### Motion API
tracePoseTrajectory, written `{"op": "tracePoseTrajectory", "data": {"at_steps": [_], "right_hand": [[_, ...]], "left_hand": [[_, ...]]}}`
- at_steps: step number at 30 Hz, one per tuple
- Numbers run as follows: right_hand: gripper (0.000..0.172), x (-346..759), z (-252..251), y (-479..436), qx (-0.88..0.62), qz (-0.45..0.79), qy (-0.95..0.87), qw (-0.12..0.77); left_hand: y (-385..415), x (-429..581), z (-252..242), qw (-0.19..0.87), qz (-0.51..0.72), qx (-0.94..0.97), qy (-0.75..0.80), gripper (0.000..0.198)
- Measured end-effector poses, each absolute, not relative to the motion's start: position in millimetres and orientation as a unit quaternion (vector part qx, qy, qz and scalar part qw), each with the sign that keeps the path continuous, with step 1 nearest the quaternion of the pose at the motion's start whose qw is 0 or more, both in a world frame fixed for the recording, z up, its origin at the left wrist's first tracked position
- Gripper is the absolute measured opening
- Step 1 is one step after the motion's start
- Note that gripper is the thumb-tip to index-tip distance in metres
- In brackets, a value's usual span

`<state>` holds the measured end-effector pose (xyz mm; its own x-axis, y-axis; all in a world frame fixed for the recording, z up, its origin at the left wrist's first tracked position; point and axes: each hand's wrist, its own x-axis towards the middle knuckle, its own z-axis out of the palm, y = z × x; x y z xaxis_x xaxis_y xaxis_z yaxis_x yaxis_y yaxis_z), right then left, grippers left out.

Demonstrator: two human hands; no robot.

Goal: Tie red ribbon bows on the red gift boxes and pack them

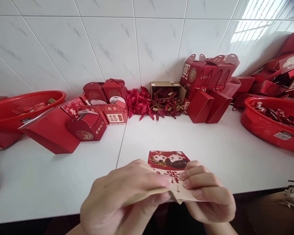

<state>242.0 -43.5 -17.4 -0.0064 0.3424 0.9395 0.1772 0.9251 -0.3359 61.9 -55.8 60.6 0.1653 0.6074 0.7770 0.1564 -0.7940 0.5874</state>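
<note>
Nearest to us, the left hand [127, 192] pinches the near edge of a folded card [169, 161] between fingers and thumb, while the right hand [208, 191] grips the same card along its right side, fingers above and thumb below. We find the card between the two hands, at the near edge of a white table [147, 138]; its printed end, bearing two cartoon heads in red and white, points away from the body, and a small slit shows near its closer edge. Farther off at left, we note a large red box [54, 129], tilted, and beside it a small handled box [90, 127] with gold print. At right stand two plain red boxes [199, 106] side by side, near a red basket [262, 130] holding small packets. Toward the back we see a heap of red ribbons [138, 101], then a cardboard box [168, 84] filled with darker ribbons. Behind everything rises a white tiled wall [107, 49].
</note>
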Motion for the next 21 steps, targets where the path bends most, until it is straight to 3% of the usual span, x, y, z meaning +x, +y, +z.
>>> {"op": "tracePoseTrajectory", "data": {"at_steps": [5,11,16,21], "right_hand": [[0.020,237,-20,-43,-0.197,0.106,-0.674,0.704],[0.019,235,-14,-45,-0.227,0.105,-0.657,0.711],[0.020,234,-14,-46,-0.219,0.145,-0.649,0.714],[0.020,232,-18,-43,-0.381,0.234,-0.531,0.720]], "left_hand": [[-51,75,82,0.157,0.546,0.787,0.243,0.024],[-48,89,91,0.178,0.536,0.773,0.288,0.014],[-32,90,82,0.236,0.530,0.738,0.344,0.045],[-23,78,66,-0.007,0.529,0.754,0.390,0.025]]}}
